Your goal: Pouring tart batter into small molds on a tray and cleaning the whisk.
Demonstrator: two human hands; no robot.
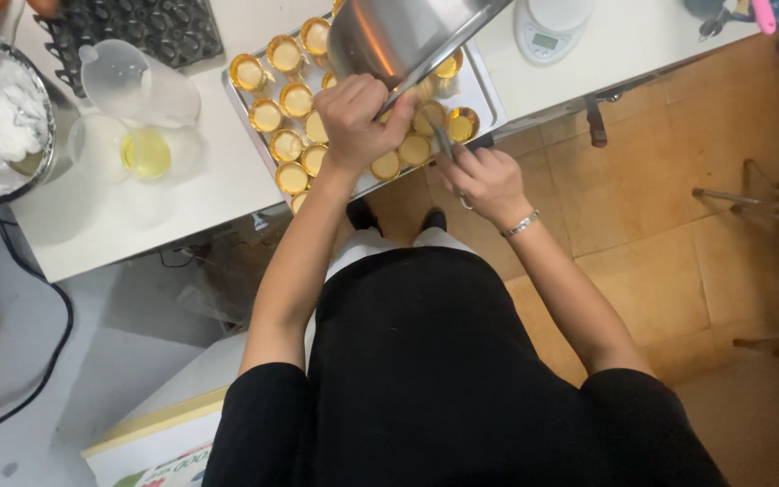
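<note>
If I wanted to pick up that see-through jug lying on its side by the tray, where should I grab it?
Probably by the clear measuring jug's round body, coming down from above. It lies tipped on the white table, so its side faces up, and no handle shows clearly. The left hand and right hand are both busy at the baking tray.

Both arms reached forward and down from black short sleeves, elbows bent and forearms bare. The left hand (358,115) was closed in a fist, knuckles up, fingers curled tightly around what it gripped, the wrist nearly straight with the forearm. The right hand (487,180) sat just beside it and a little nearer the body, back of the hand upward, fingers pinched together and pointing toward the left hand. A thin bracelet circled the right wrist. The two hands were close but apart.
</note>
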